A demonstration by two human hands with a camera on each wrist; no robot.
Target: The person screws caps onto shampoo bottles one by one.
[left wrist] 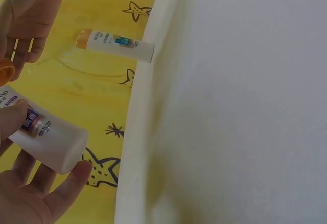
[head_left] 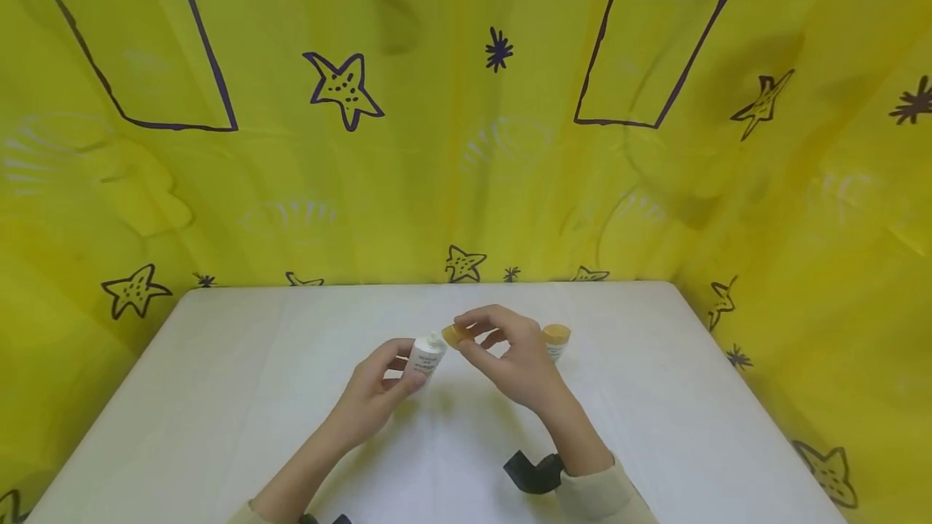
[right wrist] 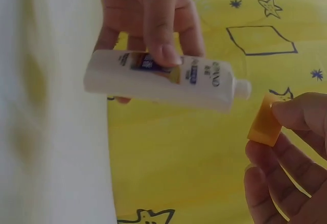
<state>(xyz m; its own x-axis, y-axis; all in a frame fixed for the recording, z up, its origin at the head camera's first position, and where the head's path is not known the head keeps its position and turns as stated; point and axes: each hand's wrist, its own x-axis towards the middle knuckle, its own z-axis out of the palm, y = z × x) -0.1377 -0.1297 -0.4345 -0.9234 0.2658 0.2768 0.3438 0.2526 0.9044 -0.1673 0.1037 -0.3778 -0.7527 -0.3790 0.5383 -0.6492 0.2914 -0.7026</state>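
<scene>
My left hand grips a small white bottle with a printed label, thumb across its front. The bottle's narrow neck is bare and points toward my right hand. Between thumb and fingers my right hand pinches an orange cap, held just off the neck with a small gap in the right wrist view. In the left wrist view the cap shows only in part at the left edge. A second white bottle with its orange cap on stands upright on the table, partly behind my right hand in the head view.
The table has a white cover. A yellow curtain with dark stars and outlined shapes hangs behind it and at both sides. A black strap piece sits at my right wrist by the beige sleeve.
</scene>
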